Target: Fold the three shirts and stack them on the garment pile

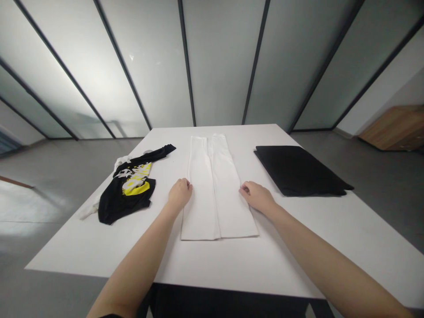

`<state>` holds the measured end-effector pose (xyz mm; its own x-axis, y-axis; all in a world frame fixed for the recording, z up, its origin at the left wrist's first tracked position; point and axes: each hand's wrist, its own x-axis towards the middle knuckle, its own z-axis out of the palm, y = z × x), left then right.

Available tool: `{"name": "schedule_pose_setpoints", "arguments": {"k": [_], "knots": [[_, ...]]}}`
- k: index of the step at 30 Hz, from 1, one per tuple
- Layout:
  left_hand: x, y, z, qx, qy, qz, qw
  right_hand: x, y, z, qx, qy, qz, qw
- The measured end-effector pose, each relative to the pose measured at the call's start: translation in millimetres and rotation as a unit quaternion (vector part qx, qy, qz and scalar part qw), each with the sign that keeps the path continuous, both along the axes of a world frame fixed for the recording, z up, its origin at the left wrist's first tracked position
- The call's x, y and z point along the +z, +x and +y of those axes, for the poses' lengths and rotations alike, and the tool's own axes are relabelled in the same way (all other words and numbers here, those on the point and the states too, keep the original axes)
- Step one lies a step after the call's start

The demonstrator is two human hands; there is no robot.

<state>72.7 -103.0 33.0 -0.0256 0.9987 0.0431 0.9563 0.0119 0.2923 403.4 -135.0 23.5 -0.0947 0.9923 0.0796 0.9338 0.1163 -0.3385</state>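
Note:
A pair of white trousers (215, 190) lies flat and folded lengthwise in the middle of the white table (298, 247). My left hand (179, 194) rests at the trousers' left edge, and my right hand (256, 196) is at their right edge. The fingers of both hands are bent down onto the cloth, and I cannot tell whether they grip it. Left of my left hand lies a crumpled black T-shirt with a yellow and white print (127, 187).
A flat black folded garment (298, 172) lies at the table's right side. A white cloth (89, 210) sticks out from under the T-shirt near the left table edge. Grey floor surrounds the table, with frosted glass walls behind and a wooden cabinet (394, 128) at the back right.

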Motion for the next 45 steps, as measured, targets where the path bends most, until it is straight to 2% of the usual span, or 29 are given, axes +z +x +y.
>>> {"name": "schedule_pose_setpoints", "arguments": {"k": [6,11,16,21,24,28,31,33,37,40,43,45], "knots": [[-0.1,-1.1,2.8,-0.012,0.006,-0.038,0.999,3.6,-0.4,2.5,0.000,-0.016,0.031,0.999],[-3.4,-7.9,6.0,0.001,-0.001,-0.094,0.996,5.1,0.7,6.2,-0.035,-0.043,0.087,0.995],[-5.2,-13.8,7.4,0.010,-0.032,-0.063,0.997,2.9,2.9,14.4,-0.063,-0.052,0.075,0.994],[-7.2,-15.4,9.4,0.004,-0.032,-0.064,0.997,0.7,2.9,20.9,-0.050,-0.057,0.092,0.993],[-9.4,-15.3,10.2,0.000,-0.001,-0.091,0.996,0.1,1.1,21.0,-0.058,-0.094,0.205,0.972],[-11.7,-18.0,9.1,0.000,0.004,-0.205,0.979,1.0,-2.8,16.2,-0.064,-0.113,0.335,0.933],[-12.3,-21.1,8.0,-0.023,-0.017,-0.269,0.963,3.3,-5.0,12.4,-0.030,-0.136,0.385,0.913],[-11.7,-22.2,7.9,-0.039,-0.030,-0.281,0.959,4.8,-5.3,11.6,-0.003,-0.142,0.384,0.912],[-4.6,-25.3,7.3,-0.057,-0.094,-0.310,0.944,8.3,-0.5,11.0,0.016,-0.185,0.375,0.908],[7.2,-34.5,3.4,-0.107,-0.195,-0.320,0.921,13.9,11.2,4.2,0.033,-0.292,0.388,0.874],[19.2,-47.6,-2.2,-0.194,-0.349,-0.309,0.863,21.2,25.6,-6.3,0.069,-0.420,0.399,0.812],[22.1,-52.5,-4.0,-0.224,-0.405,-0.312,0.830,23.9,30.3,-10.4,0.074,-0.443,0.408,0.795]]}}
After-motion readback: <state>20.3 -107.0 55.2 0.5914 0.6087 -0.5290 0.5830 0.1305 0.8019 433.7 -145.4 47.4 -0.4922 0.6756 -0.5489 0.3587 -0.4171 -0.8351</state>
